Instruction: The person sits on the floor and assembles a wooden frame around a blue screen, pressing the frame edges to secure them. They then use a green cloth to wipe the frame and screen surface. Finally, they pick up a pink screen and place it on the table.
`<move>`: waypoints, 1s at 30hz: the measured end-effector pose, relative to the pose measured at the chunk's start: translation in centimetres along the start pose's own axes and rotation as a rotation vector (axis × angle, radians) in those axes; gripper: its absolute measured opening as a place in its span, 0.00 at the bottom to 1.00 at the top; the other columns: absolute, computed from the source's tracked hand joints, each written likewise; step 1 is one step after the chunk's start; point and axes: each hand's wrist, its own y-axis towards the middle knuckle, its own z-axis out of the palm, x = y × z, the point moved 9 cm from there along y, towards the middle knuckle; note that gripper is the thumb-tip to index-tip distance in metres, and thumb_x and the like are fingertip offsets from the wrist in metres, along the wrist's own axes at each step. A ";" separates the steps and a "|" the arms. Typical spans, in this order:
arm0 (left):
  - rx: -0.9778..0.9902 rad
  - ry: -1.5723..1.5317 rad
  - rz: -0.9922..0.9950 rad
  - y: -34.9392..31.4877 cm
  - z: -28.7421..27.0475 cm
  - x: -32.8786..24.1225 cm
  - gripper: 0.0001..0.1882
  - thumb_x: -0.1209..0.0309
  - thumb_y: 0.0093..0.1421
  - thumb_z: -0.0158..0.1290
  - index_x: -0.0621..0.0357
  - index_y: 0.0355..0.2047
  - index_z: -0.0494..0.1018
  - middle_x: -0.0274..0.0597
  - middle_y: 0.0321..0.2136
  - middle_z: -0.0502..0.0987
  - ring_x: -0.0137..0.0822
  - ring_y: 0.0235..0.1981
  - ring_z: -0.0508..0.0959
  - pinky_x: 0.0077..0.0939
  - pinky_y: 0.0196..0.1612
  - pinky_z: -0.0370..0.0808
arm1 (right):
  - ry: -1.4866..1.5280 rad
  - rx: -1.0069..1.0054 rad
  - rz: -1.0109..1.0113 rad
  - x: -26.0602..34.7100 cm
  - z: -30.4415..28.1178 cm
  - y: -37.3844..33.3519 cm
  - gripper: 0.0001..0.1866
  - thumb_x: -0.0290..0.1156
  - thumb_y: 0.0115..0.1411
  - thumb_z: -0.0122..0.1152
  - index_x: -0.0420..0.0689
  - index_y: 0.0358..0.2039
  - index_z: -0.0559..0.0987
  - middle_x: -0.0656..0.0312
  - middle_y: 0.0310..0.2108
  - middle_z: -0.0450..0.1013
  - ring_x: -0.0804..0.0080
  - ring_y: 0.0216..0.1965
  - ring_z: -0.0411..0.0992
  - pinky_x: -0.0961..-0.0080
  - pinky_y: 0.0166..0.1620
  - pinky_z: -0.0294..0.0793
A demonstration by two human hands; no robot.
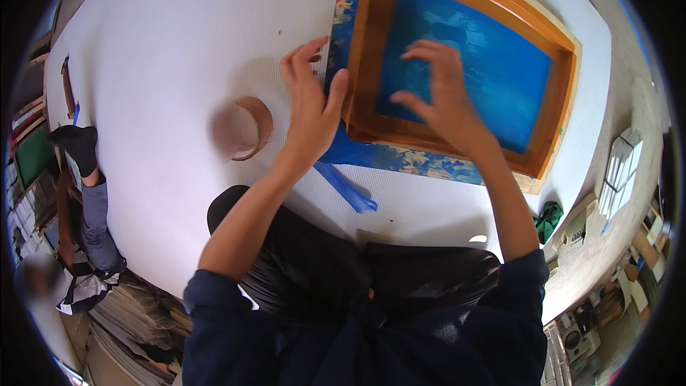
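Left hand and right hand, both empty, at a blue screen-printing frame

At far left, a co-worker's dark-socked foot rests by the edge of a white ribbed sheet; nearer lie stacked cardboard pieces. Toward the middle of the sheet sits a brown tape roll, partly blurred. Just right of it is the left hand, thumb and fingers spread, beside the frame's left edge; whether a fingertip touches that edge I cannot tell. Below, a crumpled blue strip lies near the wearer's folded legs.

The wooden frame fills the far right of the sheet, with a paint-patched blue border along its left and near sides. Over its blue mesh is the right hand, fingers curled, thumb apart, holding nothing; contact is unclear.

Further right lie a green cloth and a tied bundle of white strips.

The step in hand seems to be handling or adjusting the frame. The next move probably calls for a firm hold on its wooden sides, keeping fingers off the mesh.
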 end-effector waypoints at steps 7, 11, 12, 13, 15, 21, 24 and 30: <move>0.608 0.431 0.612 -5.1 3.4 -7.2 0.36 0.59 0.46 0.63 0.59 0.52 0.62 0.44 0.46 0.66 0.44 0.50 0.66 0.40 0.57 0.60 | 0.312 0.044 0.502 -5.4 -3.9 -11.7 0.21 0.33 0.57 0.59 0.44 0.49 0.64 0.52 0.48 0.67 0.56 0.49 0.68 0.64 0.53 0.67; 0.755 0.376 0.642 -7.5 8.2 -7.6 0.42 0.57 0.37 0.68 0.56 0.52 0.62 0.42 0.46 0.67 0.42 0.48 0.68 0.37 0.53 0.68 | 0.045 0.156 0.222 -1.1 -2.3 -11.6 0.23 0.33 0.55 0.61 0.44 0.48 0.65 0.53 0.48 0.67 0.54 0.49 0.67 0.65 0.53 0.67; 0.762 0.377 0.651 -7.6 9.1 -7.5 0.42 0.57 0.36 0.68 0.56 0.51 0.63 0.42 0.45 0.67 0.41 0.46 0.69 0.35 0.51 0.70 | 0.009 0.144 0.142 -0.1 -1.7 -11.1 0.24 0.33 0.53 0.63 0.44 0.49 0.65 0.54 0.48 0.67 0.54 0.49 0.67 0.64 0.52 0.67; 0.738 0.427 0.690 -7.9 9.7 -7.3 0.41 0.58 0.36 0.68 0.55 0.51 0.64 0.41 0.44 0.67 0.40 0.45 0.70 0.32 0.49 0.71 | -0.026 0.134 0.060 0.7 -1.4 -11.0 0.26 0.32 0.52 0.64 0.44 0.49 0.65 0.54 0.48 0.68 0.54 0.49 0.68 0.64 0.52 0.68; 0.692 0.527 0.766 -8.2 10.5 -7.1 0.39 0.58 0.36 0.67 0.55 0.49 0.65 0.40 0.41 0.67 0.38 0.44 0.70 0.26 0.45 0.74 | -0.038 0.144 0.040 0.5 -0.9 -11.3 0.29 0.32 0.47 0.67 0.44 0.49 0.66 0.55 0.46 0.69 0.56 0.47 0.68 0.65 0.50 0.69; 0.637 0.623 0.836 -8.5 9.5 -7.3 0.31 0.56 0.38 0.67 0.55 0.41 0.69 0.38 0.34 0.65 0.34 0.39 0.70 0.23 0.37 0.77 | -0.183 0.124 0.020 -1.5 -2.2 -13.5 0.29 0.30 0.42 0.71 0.42 0.45 0.68 0.56 0.38 0.70 0.58 0.42 0.69 0.67 0.44 0.71; 0.630 0.665 0.861 -8.7 9.5 -7.3 0.30 0.55 0.38 0.67 0.55 0.39 0.70 0.38 0.33 0.65 0.34 0.37 0.70 0.24 0.37 0.78 | -0.165 0.145 0.203 -4.8 -4.4 -16.1 0.26 0.29 0.38 0.73 0.42 0.39 0.71 0.56 0.38 0.70 0.59 0.40 0.70 0.66 0.42 0.71; 0.728 0.668 0.722 -8.1 8.4 -5.6 0.31 0.57 0.37 0.67 0.57 0.39 0.69 0.40 0.34 0.65 0.36 0.37 0.70 0.25 0.36 0.76 | -0.244 0.130 0.273 -7.8 -7.3 -21.2 0.33 0.26 0.37 0.73 0.44 0.45 0.65 0.56 0.40 0.69 0.57 0.41 0.69 0.65 0.43 0.72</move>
